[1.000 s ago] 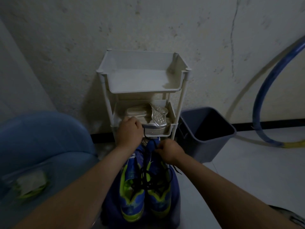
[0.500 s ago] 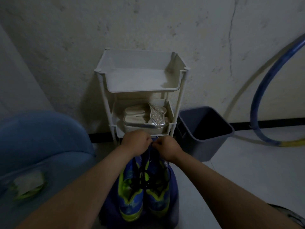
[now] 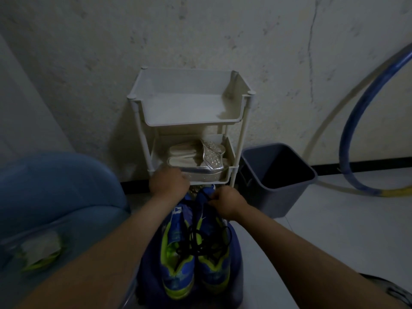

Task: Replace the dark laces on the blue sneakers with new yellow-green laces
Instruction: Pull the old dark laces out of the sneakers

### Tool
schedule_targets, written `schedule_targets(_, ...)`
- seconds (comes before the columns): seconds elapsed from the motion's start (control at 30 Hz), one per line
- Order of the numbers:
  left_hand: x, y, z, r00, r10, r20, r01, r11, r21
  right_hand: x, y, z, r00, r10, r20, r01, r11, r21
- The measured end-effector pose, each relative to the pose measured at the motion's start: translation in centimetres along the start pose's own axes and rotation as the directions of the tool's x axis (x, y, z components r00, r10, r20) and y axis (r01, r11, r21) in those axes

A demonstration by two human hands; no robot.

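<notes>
2 sneakers [image 3: 178, 275] sit side by side just in front of the rack [image 3: 189, 112], toes pointing away from it. The right hand [image 3: 227, 202] is below the rack's lower shelf, fingers curled tight on the laces [image 3: 201, 249], which trail in a loose tangle over both tongues. The left hand [image 3: 168, 181] is at that shelf's front edge, its fingers hidden, so I can't tell its grip.

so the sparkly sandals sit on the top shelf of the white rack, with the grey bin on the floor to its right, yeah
Not quite. The head view shows the sandals on the second shelf of the rack, under the top one. The grey bin does stand on the floor to its right.
</notes>
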State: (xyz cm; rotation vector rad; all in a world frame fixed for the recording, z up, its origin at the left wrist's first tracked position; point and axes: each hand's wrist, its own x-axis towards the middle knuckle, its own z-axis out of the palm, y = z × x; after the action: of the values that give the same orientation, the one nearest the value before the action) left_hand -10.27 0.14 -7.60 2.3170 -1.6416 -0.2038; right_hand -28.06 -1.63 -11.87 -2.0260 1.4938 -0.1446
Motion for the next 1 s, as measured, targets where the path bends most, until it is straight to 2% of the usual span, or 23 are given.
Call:
schedule_targets(0.03,-0.2,-0.1,0.2,0.998,0.029,0.058,-0.033,0.997,0.075,0.0,0.0,0.0,1.000,-0.003,0.003,0.003,1.000,-0.003)
schedule_targets(0.07,-0.2,-0.2,0.6,0.990,0.082,0.112,-0.090,0.994,0.069,0.0,0.0,0.0,1.000,-0.003,0.008,0.003,1.000,-0.006)
schedule_targets(0.1,-0.2,-0.3,0.9,0.973,0.171,0.157,-0.172,0.985,-0.004,0.0,-0.1,0.0,1.000,-0.005,0.012,0.005,1.000,-0.009)
schedule_targets(0.17,-0.5,0.1,1.3,0.888,0.373,0.270,-0.324,0.922,-0.211,0.1,-0.1,0.0,1.000,-0.003,0.012,0.003,1.000,-0.009)
schedule_targets(0.23,-0.9,0.6,1.7,0.816,0.440,0.376,-0.360,0.894,-0.267,0.2,0.0,0.0,1.000,-0.003,0.010,0.003,1.000,0.004)
schedule_targets(0.33,-1.0,0.9,1.7,0.827,0.373,0.420,-0.339,0.928,-0.155,0.2,0.1,0.1,1.000,-0.014,0.014,0.013,1.000,0.027)
schedule_targets(0.43,-1.0,0.8,1.4,0.861,0.325,0.392,-0.306,0.946,-0.112,0.2,0.0,0.1,1.000,-0.029,-0.005,0.029,0.999,0.034)
schedule_targets(0.53,-1.1,0.7,0.7,0.935,0.229,0.270,-0.234,0.972,-0.015,0.2,0.0,0.0,1.000,-0.017,0.004,0.017,1.000,0.012)
schedule_targets(0.6,-0.8,0.5,-0.1,0.979,0.137,0.150,-0.135,0.991,-0.026,0.3,0.1,0.0,1.000,-0.005,0.031,0.005,1.000,-0.029)
schedule_targets(0.67,-0.3,-0.2,-0.6,0.994,0.069,0.083,-0.066,0.997,-0.043,0.4,0.1,0.1,0.999,-0.008,0.046,0.011,0.998,-0.060)
schedule_targets(0.7,-0.2,-0.7,-0.8,0.995,0.038,0.096,-0.036,0.999,-0.022,0.4,0.0,0.2,0.999,-0.010,0.051,0.014,0.997,-0.073)
schedule_targets(0.8,-0.2,-2.2,-0.8,0.966,-0.046,0.255,0.008,0.989,0.147,0.3,-0.2,0.4,0.997,-0.030,0.065,0.038,0.991,-0.128)
schedule_targets(0.87,-0.3,-3.0,-0.3,0.950,-0.016,0.311,-0.058,0.973,0.226,0.3,-0.5,0.6,0.996,-0.049,0.070,0.060,0.983,-0.171)
schedule_targets(0.93,-0.4,-3.3,0.5,0.948,0.131,0.289,-0.198,0.957,0.214,0.3,-0.7,0.8,0.997,-0.054,0.051,0.064,0.971,-0.229)
schedule_targets(1.0,-0.6,-2.9,1.0,0.919,0.287,0.271,-0.330,0.935,0.129,0.3,-1.0,1.0,0.998,-0.054,0.014,0.056,0.959,-0.278)
